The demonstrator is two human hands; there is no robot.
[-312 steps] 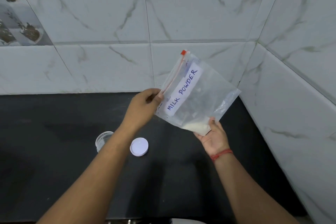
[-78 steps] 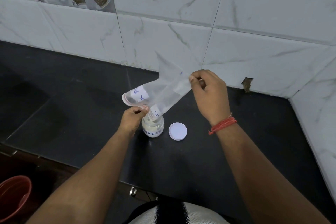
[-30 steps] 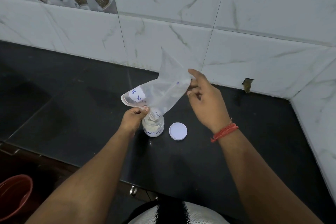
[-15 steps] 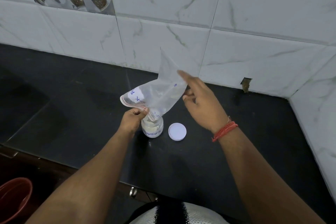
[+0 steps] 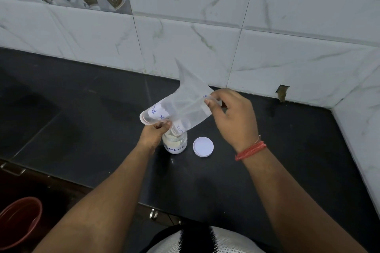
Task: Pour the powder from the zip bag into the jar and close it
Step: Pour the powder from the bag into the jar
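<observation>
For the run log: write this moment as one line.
step: pouring | left hand: holds bag mouth over jar | right hand: pinches raised bag bottom | jar: holds powder, open | lid: on counter, right of jar

Left hand (image 5: 153,132) fingers curled closed low; right hand (image 5: 233,117) pinching, raised higher.

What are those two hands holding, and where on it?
Both hold the zip bag: the left hand pinches its open mouth over the jar, the right hand pinches its raised bottom end.
</observation>
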